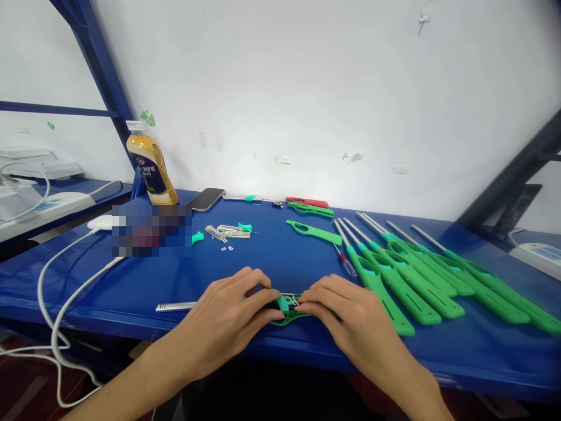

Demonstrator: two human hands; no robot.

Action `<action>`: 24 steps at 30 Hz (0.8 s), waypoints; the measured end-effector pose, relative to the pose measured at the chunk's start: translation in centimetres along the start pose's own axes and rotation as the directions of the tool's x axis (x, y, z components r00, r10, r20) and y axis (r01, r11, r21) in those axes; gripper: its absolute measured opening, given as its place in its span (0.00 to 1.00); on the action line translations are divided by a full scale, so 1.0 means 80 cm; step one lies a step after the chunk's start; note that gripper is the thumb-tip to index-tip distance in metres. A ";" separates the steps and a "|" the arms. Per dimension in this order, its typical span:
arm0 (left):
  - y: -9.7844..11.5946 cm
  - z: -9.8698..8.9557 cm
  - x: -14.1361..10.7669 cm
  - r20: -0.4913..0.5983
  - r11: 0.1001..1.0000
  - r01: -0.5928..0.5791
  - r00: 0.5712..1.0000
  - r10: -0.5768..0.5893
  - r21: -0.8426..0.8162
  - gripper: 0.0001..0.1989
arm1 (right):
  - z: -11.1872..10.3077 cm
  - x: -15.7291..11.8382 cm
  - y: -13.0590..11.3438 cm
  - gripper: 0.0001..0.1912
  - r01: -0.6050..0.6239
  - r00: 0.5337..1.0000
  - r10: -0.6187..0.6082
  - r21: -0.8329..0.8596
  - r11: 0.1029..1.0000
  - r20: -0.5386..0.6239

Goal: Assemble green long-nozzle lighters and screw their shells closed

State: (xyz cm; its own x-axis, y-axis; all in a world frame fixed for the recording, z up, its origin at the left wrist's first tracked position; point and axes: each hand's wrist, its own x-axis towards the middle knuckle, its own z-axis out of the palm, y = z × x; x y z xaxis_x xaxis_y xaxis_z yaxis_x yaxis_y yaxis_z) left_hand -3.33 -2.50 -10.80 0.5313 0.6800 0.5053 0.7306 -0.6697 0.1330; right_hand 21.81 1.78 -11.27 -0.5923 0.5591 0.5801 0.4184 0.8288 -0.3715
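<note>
An opened green lighter casing [289, 318] lies at the table's front edge, between my two hands. My left hand [239, 304] pinches a teal trigger piece [283, 305] at the casing's left part. A metal tube [175, 306] sticks out to the left from beneath that hand. My right hand [344, 307] is closed on the casing's right part, its fingertips at thin pale wires or metal parts [293, 299] inside. The rest of the casing is hidden under the right fingers.
Several green lighters [385, 266] lie at the right beside a screwdriver [346, 261]. Behind are loose green shells [315, 232], clear fuel tanks [228, 232] and a phone [207, 199]. A yellow bottle [151, 166] and white cables [65, 292] are at the left.
</note>
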 end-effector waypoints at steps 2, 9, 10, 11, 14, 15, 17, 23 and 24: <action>0.000 0.000 0.000 0.012 1.000 0.007 1.000 -0.007 -0.005 0.11 | -0.001 0.000 -0.001 0.06 -0.011 1.000 0.011 0.008 1.000 0.002; 0.001 0.000 -0.002 0.041 0.999 0.033 0.999 -0.033 -0.015 0.11 | -0.002 -0.002 -0.003 0.05 -0.041 0.999 0.040 0.034 0.999 0.031; 0.001 0.001 -0.002 0.043 0.999 0.037 0.998 -0.036 -0.013 0.11 | -0.003 -0.002 -0.004 0.05 -0.047 0.998 0.045 0.037 0.998 0.038; 0.001 0.001 -0.002 0.044 0.999 0.041 0.998 -0.040 -0.010 0.12 | -0.003 -0.002 -0.005 0.05 -0.052 0.998 0.050 0.039 0.998 0.046; 0.000 0.003 -0.001 0.042 0.999 0.037 0.998 -0.037 -0.003 0.11 | -0.005 0.000 -0.007 0.05 -0.055 0.997 0.053 0.041 0.998 0.061; 0.000 0.003 -0.001 0.041 0.999 0.034 0.999 -0.034 0.000 0.12 | -0.006 0.000 -0.008 0.05 -0.051 0.997 0.049 0.040 0.998 0.061; 0.000 0.002 -0.001 0.042 1.000 0.029 0.999 -0.029 0.002 0.12 | -0.006 0.000 -0.008 0.06 -0.048 0.997 0.045 0.039 0.998 0.065; 0.000 0.000 -0.002 0.055 1.000 0.027 0.998 -0.027 -0.011 0.12 | -0.006 -0.004 -0.006 0.07 -0.046 0.994 0.043 0.030 0.998 0.105; 0.000 0.000 -0.002 0.055 0.999 0.029 0.998 -0.028 -0.014 0.12 | -0.006 -0.004 -0.006 0.07 -0.040 0.993 0.038 0.022 0.999 0.113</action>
State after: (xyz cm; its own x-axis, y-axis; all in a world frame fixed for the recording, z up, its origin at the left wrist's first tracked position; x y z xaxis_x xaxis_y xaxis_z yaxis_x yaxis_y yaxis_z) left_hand -3.43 -2.59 -10.87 0.5333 0.7141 0.4535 0.7398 -0.6537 0.1592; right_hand 22.12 1.17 -10.92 -0.6500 0.5888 0.4804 0.4265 0.8059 -0.4107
